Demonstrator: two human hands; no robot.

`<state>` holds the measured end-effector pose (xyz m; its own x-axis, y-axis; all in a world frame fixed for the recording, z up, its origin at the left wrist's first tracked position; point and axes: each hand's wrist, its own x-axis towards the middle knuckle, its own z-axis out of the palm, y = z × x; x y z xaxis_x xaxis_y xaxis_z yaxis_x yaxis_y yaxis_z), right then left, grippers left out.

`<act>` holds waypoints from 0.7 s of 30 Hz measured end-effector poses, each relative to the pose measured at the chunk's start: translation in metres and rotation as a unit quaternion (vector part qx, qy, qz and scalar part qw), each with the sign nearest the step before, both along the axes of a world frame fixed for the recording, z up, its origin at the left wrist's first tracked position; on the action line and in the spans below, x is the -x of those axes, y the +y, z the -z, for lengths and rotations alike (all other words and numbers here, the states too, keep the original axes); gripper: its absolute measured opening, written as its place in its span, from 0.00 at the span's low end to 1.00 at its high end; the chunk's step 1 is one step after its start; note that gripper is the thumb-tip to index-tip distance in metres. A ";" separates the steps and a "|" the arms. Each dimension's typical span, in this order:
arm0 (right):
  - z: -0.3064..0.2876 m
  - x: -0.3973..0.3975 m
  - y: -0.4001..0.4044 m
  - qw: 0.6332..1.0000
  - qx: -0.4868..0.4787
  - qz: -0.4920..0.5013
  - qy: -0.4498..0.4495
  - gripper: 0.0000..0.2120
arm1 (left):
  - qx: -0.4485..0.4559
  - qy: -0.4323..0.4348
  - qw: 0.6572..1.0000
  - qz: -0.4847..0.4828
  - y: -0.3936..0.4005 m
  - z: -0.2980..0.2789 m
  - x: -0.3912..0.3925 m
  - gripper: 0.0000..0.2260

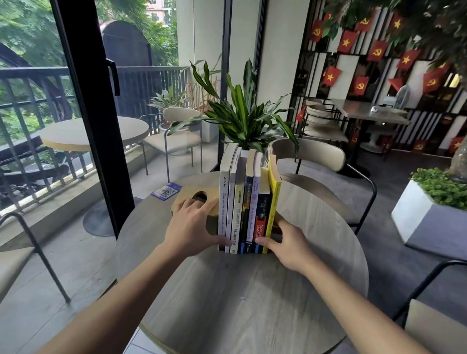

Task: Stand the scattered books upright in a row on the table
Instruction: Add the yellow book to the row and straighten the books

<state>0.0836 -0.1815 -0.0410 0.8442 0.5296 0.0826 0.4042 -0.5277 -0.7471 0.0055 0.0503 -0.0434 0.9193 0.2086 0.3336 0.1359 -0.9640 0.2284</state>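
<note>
Several books [248, 205] stand upright in a tight row in the middle of the round grey table [246, 300], spines facing me. A white book is at the left end and a yellow book [273, 204] at the right end. My left hand [193, 229] presses against the left end of the row, thumb across the bottom of the white spines. My right hand [285, 245] presses the right end, thumb on the lower spines beside the yellow book. The two hands clamp the row between them.
A tan wooden tissue box [195, 202] lies just left of the books, under my left fingers. A blue QR card [166, 191] sits at the table's far left edge. Beige chairs [323, 166] stand around, and a potted plant [244, 117] rises behind the books.
</note>
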 end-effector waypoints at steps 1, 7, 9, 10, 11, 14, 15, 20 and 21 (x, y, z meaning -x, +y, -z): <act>0.000 0.000 0.000 1.000 0.004 0.001 0.000 0.25 | 0.003 -0.001 1.000 0.001 0.000 0.000 0.000 0.48; -0.004 0.003 0.000 1.000 0.016 0.007 -0.009 0.25 | -0.025 -0.010 1.000 0.004 -0.003 -0.001 0.003 0.48; -0.006 0.005 0.000 1.000 0.018 0.004 -0.013 0.28 | -0.055 -0.020 0.998 -0.003 -0.005 -0.001 0.005 0.49; -0.007 0.006 0.000 1.000 0.018 0.003 -0.014 0.29 | -0.066 -0.026 0.997 -0.010 -0.007 -0.001 0.005 0.50; -0.007 0.006 -0.001 1.000 0.015 0.001 -0.014 0.29 | -0.073 -0.033 0.997 -0.016 -0.008 0.000 0.005 0.51; -0.007 0.007 -0.001 1.000 0.014 0.003 -0.019 0.31 | -0.086 -0.047 0.995 -0.015 -0.013 0.000 0.003 0.51; -0.005 0.005 -0.002 1.000 0.013 0.004 -0.021 0.32 | -0.086 -0.046 0.995 -0.014 -0.014 -0.001 0.002 0.51; -0.005 0.003 -0.004 1.000 0.014 0.003 -0.027 0.37 | -0.063 -0.041 0.997 -0.024 -0.016 -0.006 0.005 0.52; -0.005 0.002 -0.005 0.999 0.013 0.001 -0.031 0.38 | -0.062 -0.047 0.997 -0.022 -0.016 -0.006 0.006 0.52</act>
<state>0.0815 -0.1862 -0.0362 0.8392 0.5304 0.1200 0.4475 -0.5482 -0.7066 -0.0004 0.0342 -0.0372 0.8733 0.2002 0.4441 0.1630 -0.9792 0.1210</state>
